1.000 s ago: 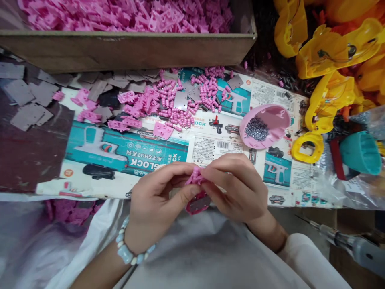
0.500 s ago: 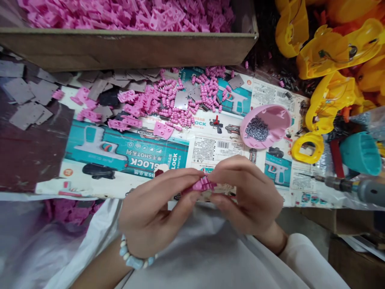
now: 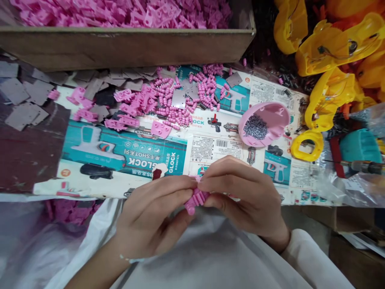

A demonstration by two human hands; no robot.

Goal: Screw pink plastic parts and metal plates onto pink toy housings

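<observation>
A small pink plastic part (image 3: pixel 197 197) with ridges and a rounded knob sits between my hands, low over the table's front edge. My left hand (image 3: pixel 153 214) pinches it from the left, fingertips on top and thumb beneath. From the right, the fingers and thumb of my right hand (image 3: pixel 245 196) close on its other side. The fingertips of both hands nearly meet and cover part of it. Beyond them lie a flat pink plate (image 3: pixel 161 129), many pink ribbed beads (image 3: pixel 180 117) and pink pieces (image 3: pixel 128 120) in a loose heap.
A box (image 3: pixel 126 48) full of pink parts stands at the back. Grey metal plates (image 3: pixel 27 114) lie left. A pink bowl-like shell (image 3: pixel 278 120) holds tiny metal pieces. Yellow shells (image 3: pixel 323 98), a teal cup (image 3: pixel 361 146) and a blurred tool (image 3: pixel 365 166) are at right.
The pink part has turned between my fingers, and more of its ridged side and knob shows now. The tool at the right has shifted away and is less visible.
</observation>
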